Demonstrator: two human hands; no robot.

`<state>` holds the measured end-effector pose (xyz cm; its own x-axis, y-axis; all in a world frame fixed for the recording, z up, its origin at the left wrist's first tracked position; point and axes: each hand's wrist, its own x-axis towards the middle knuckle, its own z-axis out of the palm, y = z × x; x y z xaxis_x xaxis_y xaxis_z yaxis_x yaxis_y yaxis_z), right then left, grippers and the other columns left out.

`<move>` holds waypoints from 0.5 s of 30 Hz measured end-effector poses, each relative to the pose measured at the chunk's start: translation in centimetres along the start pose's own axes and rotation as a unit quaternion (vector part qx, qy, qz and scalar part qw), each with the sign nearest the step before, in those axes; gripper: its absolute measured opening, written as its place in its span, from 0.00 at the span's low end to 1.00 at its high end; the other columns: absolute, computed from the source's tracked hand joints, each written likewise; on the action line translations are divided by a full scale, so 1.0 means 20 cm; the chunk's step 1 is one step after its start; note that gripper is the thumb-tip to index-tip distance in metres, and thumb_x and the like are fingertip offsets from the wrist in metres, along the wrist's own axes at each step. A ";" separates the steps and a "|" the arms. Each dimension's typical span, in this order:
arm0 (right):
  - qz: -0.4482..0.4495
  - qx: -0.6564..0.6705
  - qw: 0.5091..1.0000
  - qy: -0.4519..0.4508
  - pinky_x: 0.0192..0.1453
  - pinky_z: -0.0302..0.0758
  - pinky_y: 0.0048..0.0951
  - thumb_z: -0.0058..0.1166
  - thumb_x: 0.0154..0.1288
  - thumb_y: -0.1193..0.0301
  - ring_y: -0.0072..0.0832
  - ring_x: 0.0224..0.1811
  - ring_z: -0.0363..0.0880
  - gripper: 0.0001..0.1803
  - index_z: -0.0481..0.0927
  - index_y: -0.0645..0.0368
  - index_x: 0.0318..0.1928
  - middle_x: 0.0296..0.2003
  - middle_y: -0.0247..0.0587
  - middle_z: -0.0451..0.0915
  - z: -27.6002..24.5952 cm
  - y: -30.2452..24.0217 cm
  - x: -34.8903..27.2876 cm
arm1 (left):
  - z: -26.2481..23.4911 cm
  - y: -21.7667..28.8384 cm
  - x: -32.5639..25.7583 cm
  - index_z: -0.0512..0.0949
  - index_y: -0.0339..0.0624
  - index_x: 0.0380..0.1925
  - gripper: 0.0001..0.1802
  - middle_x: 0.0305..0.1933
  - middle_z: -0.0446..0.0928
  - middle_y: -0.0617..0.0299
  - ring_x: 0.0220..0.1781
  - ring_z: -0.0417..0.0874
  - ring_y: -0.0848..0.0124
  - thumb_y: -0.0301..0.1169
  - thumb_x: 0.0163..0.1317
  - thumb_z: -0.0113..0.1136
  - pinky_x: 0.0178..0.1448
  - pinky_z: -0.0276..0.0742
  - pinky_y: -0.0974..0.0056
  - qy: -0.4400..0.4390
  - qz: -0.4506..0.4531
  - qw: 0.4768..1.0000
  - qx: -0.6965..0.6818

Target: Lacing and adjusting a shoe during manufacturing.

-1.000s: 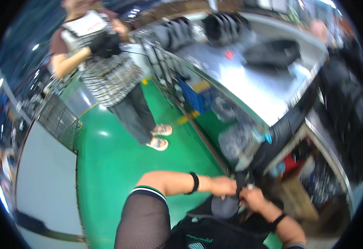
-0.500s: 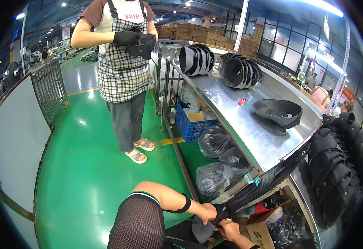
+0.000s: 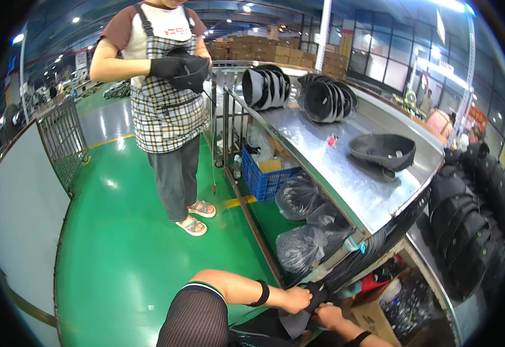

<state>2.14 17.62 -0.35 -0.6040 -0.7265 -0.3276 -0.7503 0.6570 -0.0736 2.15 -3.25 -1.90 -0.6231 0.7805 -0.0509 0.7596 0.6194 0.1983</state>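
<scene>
At the lower middle, my left hand (image 3: pixel 296 299) is closed on the upper edge of a dark grey curved piece (image 3: pixel 294 324). My right hand (image 3: pixel 327 316) is closed at the right side of that piece, its fingertips near a black part (image 3: pixel 317 294) between the hands. What the fingertips pinch is too small to make out. A similar dark grey molded shell (image 3: pixel 382 150) lies alone on the metal table (image 3: pixel 307 134), beyond my hands.
Across the table's far end stand nested shells (image 3: pixel 267 88). A co-worker (image 3: pixel 169 110) in a checked apron holds a dark shell. Below the table are a blue crate (image 3: pixel 267 182) and black plastic bags (image 3: pixel 300 250). Stacked black shells (image 3: pixel 463 225) fill the right; an open carton (image 3: pixel 374 318) sits near my right hand.
The view has shifted slightly. Both my hands stay at the grey piece and now appear a little farther right. The co-worker's shell has turned, and a thin cord with a red tip shows below it.
</scene>
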 end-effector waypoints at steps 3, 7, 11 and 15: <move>-0.088 0.162 0.982 -0.041 0.48 0.74 0.37 0.56 0.57 0.56 0.39 0.41 0.79 0.15 0.85 0.52 0.35 0.35 0.43 0.79 0.07 0.14 0.10 | -0.07 -0.10 -0.01 0.74 0.43 0.21 0.08 0.35 0.73 0.60 0.44 0.73 0.59 0.32 0.42 0.63 0.46 0.71 0.56 -0.047 0.030 0.984 -0.166; 0.033 0.363 0.924 -0.114 0.48 0.73 0.35 0.56 0.59 0.60 0.39 0.44 0.79 0.15 0.84 0.56 0.40 0.39 0.44 0.81 0.09 0.16 0.18 | -0.07 -0.14 0.02 0.78 0.44 0.21 0.04 0.34 0.75 0.60 0.44 0.74 0.58 0.28 0.43 0.61 0.46 0.71 0.56 -0.063 -0.008 0.967 -0.247; 0.079 0.288 0.935 -0.192 0.49 0.73 0.34 0.55 0.56 0.65 0.38 0.45 0.80 0.15 0.83 0.58 0.42 0.40 0.44 0.83 0.09 0.14 0.22 | -0.03 -0.13 0.10 0.82 0.43 0.21 0.05 0.29 0.80 0.55 0.38 0.80 0.55 0.29 0.42 0.60 0.40 0.74 0.54 -0.119 -0.047 0.964 -0.233; 0.093 0.313 0.933 -0.151 0.50 0.73 0.37 0.52 0.54 0.65 0.42 0.45 0.80 0.16 0.84 0.54 0.42 0.40 0.47 0.83 0.14 0.10 0.19 | -0.09 -0.07 0.06 0.83 0.43 0.22 0.08 0.28 0.80 0.51 0.36 0.81 0.52 0.30 0.44 0.57 0.38 0.76 0.51 -0.088 -0.094 0.974 -0.185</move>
<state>-1.01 16.73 -4.41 -0.5341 -0.5607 -0.6327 -0.2785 0.8233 -0.4946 -0.05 -3.27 -0.42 -0.6784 0.6792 -0.2802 0.4965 0.7049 0.5066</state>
